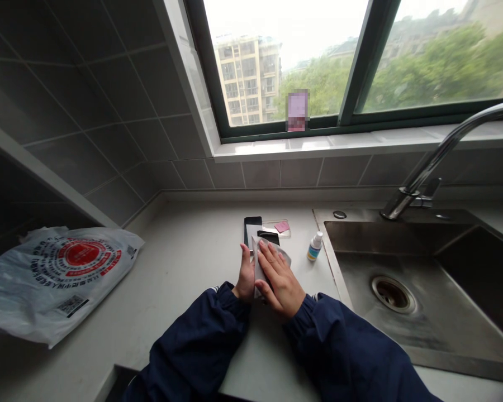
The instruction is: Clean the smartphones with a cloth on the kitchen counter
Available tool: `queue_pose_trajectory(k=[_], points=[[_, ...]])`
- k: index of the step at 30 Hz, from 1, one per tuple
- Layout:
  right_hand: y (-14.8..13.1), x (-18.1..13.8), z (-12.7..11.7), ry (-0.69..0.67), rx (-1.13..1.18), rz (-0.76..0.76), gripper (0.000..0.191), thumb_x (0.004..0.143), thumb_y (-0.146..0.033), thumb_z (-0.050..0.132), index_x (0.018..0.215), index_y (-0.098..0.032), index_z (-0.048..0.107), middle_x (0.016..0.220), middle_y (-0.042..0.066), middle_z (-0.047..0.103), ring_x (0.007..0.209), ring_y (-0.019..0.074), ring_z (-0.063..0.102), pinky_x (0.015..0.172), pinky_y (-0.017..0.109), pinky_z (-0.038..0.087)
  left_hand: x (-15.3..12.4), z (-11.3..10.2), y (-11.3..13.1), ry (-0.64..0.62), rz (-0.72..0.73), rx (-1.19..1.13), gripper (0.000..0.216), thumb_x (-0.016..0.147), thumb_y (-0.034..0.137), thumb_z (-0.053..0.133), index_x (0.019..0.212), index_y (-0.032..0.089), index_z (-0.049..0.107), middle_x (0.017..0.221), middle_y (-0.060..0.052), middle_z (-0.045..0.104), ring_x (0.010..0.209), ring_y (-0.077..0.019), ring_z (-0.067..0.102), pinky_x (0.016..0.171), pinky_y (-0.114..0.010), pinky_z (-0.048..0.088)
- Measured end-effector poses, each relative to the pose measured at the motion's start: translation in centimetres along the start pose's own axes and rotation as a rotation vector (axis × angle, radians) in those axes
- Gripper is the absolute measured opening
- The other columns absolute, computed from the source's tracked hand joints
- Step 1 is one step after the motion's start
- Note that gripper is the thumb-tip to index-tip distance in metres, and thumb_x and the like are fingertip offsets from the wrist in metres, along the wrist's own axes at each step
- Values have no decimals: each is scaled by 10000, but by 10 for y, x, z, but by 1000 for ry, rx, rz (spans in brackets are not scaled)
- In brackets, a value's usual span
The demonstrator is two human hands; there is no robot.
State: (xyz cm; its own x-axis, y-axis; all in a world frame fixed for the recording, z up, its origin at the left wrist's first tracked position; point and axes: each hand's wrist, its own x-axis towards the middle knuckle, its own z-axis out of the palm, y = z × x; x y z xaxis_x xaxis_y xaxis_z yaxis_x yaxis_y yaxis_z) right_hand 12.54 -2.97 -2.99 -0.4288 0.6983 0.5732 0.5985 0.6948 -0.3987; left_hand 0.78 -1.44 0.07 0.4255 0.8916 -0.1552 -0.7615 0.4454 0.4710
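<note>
My left hand (246,277) is at the middle of the counter, thumb raised, its other fingers hidden beneath what it holds. A thin greyish-white cloth (285,257) lies over that thing, and a dark bit shows below my palms. My right hand (279,281) presses the cloth down from above, fingers stretched along it. Just beyond my hands lie a phone with a black screen (252,223), a flat black item (269,237) and a clear case (288,230) with a small pink packet (282,226) on it. A small white bottle with a blue and yellow label (314,247) stands upright to the right.
To the right is a steel sink (339,268) with a curved chrome faucet (438,151). A white plastic bag with red and black print (58,279) sits at the left. Behind the counter (193,251) are a tiled wall and a window (310,72).
</note>
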Motion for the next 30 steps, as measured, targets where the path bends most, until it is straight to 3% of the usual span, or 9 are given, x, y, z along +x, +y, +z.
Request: queue_pose_trajectory(k=[3,9,16,25,30], points=[[4,1,-1,34,-13,35,647,1036,-453,301,1587,-176,107,1630,124,173,1509,317,138,1151,561,317,1,1,-4,-85,0,45,829,916,724,196,1415,138,503,1456,-151,513,1447,-282,341,1227,-426,153],[6,2,-3,114,-81,132,664,1031,-438,319,1591,-201,50,1644,107,123,1511,340,107,1156,599,281,3,0,-8,-197,95,262,659,949,609,386,1455,196,470,1553,-84,405,1503,-268,193,1245,-414,59],[7,5,-5,184,-61,153,685,1022,-404,365,1592,-190,51,1652,92,100,1513,347,91,1178,588,279,-2,8,-4,-154,119,295,603,913,573,512,1368,183,575,1468,-107,515,1467,-306,292,1231,-428,187],[2,1,1,29,-53,91,675,1024,-433,345,1586,-143,110,1633,158,146,1510,356,96,1132,626,320,2,8,1,-42,182,169,694,878,667,490,1359,172,555,1414,-139,554,1412,-323,389,1195,-460,253],[-1,0,3,15,12,11,685,1022,-433,372,1575,-93,154,1628,175,155,1512,350,67,1160,592,311,0,10,5,17,201,155,741,839,732,483,1338,190,563,1361,-139,586,1340,-326,475,1156,-469,312]])
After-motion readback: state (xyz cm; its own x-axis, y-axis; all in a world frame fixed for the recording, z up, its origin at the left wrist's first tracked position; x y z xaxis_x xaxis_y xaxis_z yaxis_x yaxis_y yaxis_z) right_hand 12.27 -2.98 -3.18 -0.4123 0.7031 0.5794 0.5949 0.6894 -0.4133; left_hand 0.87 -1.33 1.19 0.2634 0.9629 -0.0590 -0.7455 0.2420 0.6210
